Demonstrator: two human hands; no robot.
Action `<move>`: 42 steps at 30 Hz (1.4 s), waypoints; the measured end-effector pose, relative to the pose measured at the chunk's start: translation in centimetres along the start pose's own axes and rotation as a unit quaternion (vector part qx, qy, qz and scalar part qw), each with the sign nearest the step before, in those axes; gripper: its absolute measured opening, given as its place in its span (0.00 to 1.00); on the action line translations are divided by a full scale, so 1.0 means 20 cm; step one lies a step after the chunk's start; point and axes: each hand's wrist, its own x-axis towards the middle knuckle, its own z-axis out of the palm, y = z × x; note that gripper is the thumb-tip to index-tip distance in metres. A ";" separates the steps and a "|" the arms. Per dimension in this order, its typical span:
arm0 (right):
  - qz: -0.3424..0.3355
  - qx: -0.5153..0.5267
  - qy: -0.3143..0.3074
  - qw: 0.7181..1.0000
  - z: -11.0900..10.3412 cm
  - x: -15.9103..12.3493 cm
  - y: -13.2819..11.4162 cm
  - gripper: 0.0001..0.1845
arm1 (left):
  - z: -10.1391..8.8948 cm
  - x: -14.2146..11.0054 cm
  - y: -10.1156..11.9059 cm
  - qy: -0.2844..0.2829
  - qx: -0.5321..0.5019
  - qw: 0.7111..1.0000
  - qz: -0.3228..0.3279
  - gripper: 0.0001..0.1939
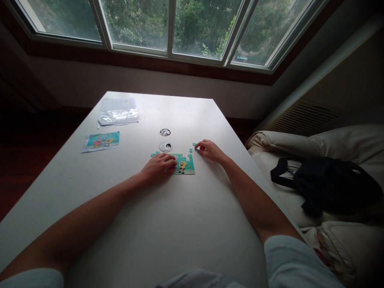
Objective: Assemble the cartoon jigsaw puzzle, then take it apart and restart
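Note:
A partly assembled jigsaw puzzle [186,165] with a yellow cartoon figure on a teal ground lies flat on the white table. My left hand [159,166] rests across its left part, fingers stretched out and holding nothing, so that side is hidden. To the right of the puzzle, my right hand [210,150] has thumb and fingertips closed on a small teal puzzle piece [196,149]. Close to those fingertips lie another loose piece [194,144] and one more piece [190,151] by the puzzle's upper right corner. Two round discs [165,147] sit just beyond the puzzle.
A printed picture sheet [102,141] lies at the left of the white table [168,232]. Behind it are papers with a clear plastic bag [118,113]. On the right, a black bag [336,186] lies on a pale sofa [285,144]. Windows rise beyond the table's far edge.

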 end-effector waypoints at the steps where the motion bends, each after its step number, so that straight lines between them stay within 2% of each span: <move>1: 0.001 -0.003 0.005 1.000 0.01 0.00 0.00 0.10 | 0.00 0.00 0.00 0.000 0.000 1.000 0.000 0.13; 11: 0.022 -0.021 0.042 0.999 0.03 0.00 -0.01 0.07 | -0.01 0.00 0.02 0.002 -0.003 1.000 -0.001 0.14; 17: 0.040 -0.045 0.120 0.991 0.09 0.00 -0.02 0.14 | 0.00 0.01 0.02 0.004 -0.005 1.000 0.000 0.14; 21: 0.030 -0.066 0.115 0.991 0.11 0.01 0.00 0.14 | 0.00 0.01 0.03 0.004 -0.005 1.000 -0.003 0.14; 27: 0.035 -0.046 0.132 0.990 0.11 0.00 0.02 0.11 | 0.00 0.01 0.02 0.003 -0.001 1.000 0.000 0.14; 34: 0.032 -0.053 0.128 0.990 0.12 0.01 0.04 0.16 | 0.00 0.01 0.03 0.003 -0.007 1.000 0.002 0.13; 42: 0.060 -0.066 0.132 0.987 0.09 0.00 0.03 0.07 | 0.00 0.01 0.03 0.008 -0.011 1.000 -0.001 0.14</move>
